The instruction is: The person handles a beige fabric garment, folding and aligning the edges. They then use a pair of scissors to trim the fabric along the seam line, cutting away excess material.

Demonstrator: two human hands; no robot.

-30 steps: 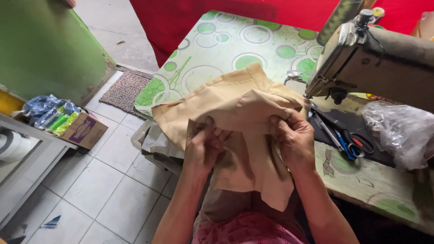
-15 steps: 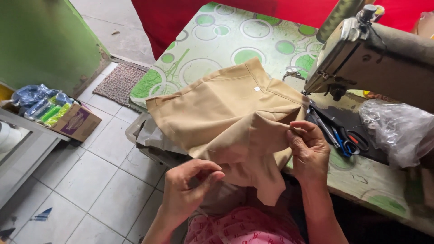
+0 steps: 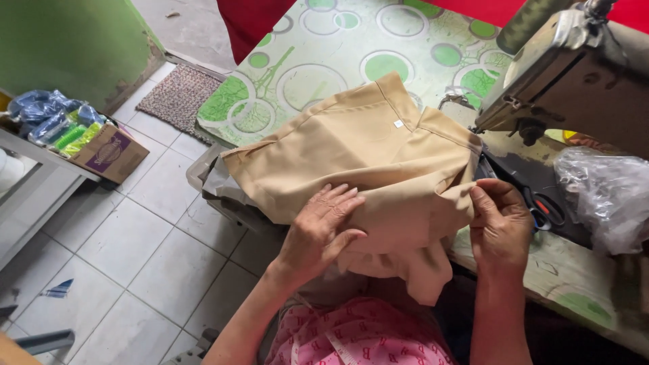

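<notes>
A tan folded garment (image 3: 365, 155) lies on the near edge of a table with a green-and-white circle-patterned cover (image 3: 304, 61). My left hand (image 3: 324, 226) rests flat on the garment's near side, fingers spread. My right hand (image 3: 500, 223) pinches the garment's right edge between thumb and fingers, close to the sewing machine (image 3: 574, 67). A loose flap of the cloth hangs off the table toward my lap, which is covered in pink cloth (image 3: 365, 334).
Scissors with red handles (image 3: 544, 206) lie on a dark mat under the machine. A crumpled clear plastic bag (image 3: 605, 196) sits at right. On the left are a cardboard box (image 3: 108, 152) with blue and green packets, a doormat (image 3: 179, 98), and a tiled floor (image 3: 122, 236).
My left hand has come back up from my lap and now lies flat on the garment. The garment has been spread flatter across the table; my right hand keeps its pinch on the edge.
</notes>
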